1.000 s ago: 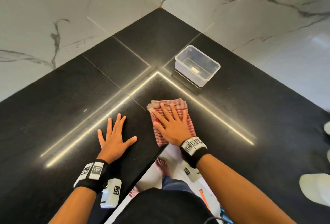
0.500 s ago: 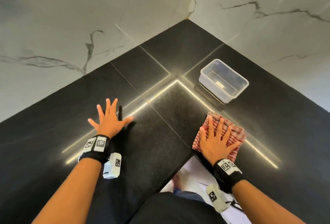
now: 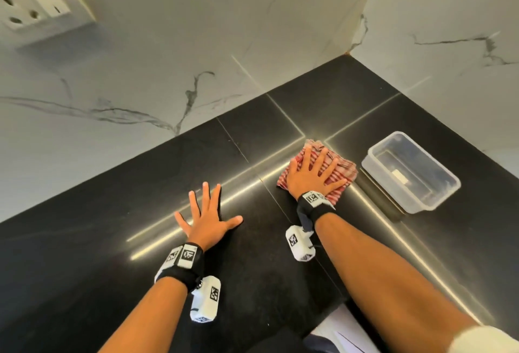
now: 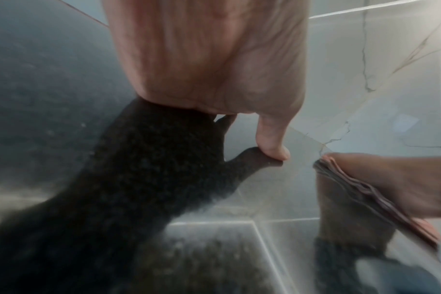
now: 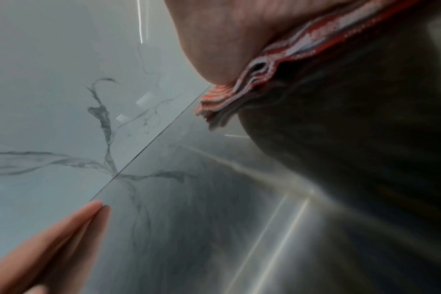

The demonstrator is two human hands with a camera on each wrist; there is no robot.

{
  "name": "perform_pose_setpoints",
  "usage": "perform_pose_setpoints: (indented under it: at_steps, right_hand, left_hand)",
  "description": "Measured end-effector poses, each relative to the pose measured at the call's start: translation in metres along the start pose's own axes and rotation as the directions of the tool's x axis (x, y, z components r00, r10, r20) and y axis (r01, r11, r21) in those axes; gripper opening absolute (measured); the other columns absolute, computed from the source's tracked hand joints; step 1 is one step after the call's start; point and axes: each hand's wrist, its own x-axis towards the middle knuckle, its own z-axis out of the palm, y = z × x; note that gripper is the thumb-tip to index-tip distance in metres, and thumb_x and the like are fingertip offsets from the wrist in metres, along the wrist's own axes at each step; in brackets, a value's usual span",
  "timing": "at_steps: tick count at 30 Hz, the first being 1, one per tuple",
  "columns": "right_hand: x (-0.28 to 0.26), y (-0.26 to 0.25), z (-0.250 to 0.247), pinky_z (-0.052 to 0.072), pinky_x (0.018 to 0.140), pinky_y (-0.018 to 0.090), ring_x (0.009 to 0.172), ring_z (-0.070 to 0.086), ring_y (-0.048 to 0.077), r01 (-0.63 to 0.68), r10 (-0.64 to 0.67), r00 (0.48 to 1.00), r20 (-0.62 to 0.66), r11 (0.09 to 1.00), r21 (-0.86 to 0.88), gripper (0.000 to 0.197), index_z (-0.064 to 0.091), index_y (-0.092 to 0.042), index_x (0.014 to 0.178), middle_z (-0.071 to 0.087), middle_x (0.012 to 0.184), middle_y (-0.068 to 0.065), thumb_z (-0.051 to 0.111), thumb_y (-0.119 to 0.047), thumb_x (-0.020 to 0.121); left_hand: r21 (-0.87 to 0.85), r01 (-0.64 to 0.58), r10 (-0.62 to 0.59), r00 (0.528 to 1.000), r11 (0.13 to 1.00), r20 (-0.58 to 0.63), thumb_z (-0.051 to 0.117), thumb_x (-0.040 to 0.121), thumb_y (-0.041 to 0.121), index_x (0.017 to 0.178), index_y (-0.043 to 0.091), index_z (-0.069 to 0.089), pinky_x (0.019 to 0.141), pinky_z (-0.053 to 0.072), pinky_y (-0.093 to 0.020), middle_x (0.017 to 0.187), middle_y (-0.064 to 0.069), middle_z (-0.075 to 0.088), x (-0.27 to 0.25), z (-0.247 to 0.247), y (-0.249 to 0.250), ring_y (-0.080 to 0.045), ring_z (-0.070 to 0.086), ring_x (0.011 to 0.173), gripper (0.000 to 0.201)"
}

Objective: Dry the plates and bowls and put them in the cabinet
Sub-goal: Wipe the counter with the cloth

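— Cloth (image 3: 341, 177) position, did it change?
— Yes. Before, it was near the table (image 3: 84, 254) front edge; now it lies farther back, beside the clear container (image 3: 411, 172).
— And the hands?
— Right hand (image 3: 311, 177) presses flat on the cloth, fingers spread. Left hand (image 3: 209, 220) lies flat on the bare table, holding nothing. I cannot read any writing.
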Motion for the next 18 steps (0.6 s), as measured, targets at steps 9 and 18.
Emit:
perform_pose_setpoints:
  at_steps: [9, 18]
  right_hand:
    - [0.061, -0.071, -0.005, -0.016, 0.109, 0.075, 0.15, -0.023, 0.041, 0.104, -0.102, 0.994, 0.041, 0.994, -0.03, 0.066, -0.01, -0.038, 0.158, -0.019, 0.167, 0.003, 0.014, -0.061, 0.101]
    - [0.098, -0.139, -0.006, -0.02, 0.11, 0.072, 0.15, -0.027, 0.034, 0.301, -0.271, 0.937, 0.219, 0.946, -0.12, 0.063, -0.012, -0.043, 0.157, -0.025, 0.166, -0.005, 0.014, -0.06, 0.102]
  left_hand:
    - [0.002, 0.01, -0.01, 1.0, 1.0, 0.021, 0.061, 0.084, 0.07, 0.157, 0.049, -0.01, 0.112, -0.025, -0.067, 0.159, 0.019, -0.037, 0.0, 0.0, 0.001, -0.018, -0.04, 0.146, 0.104]
    - [0.025, 0.033, -0.035, 0.997, 0.999, 0.065, 0.06, 0.086, 0.069, 0.154, 0.05, -0.017, 0.107, -0.03, -0.064, 0.156, 0.018, -0.042, 0.002, -0.003, 0.003, -0.019, -0.044, 0.142, 0.105]
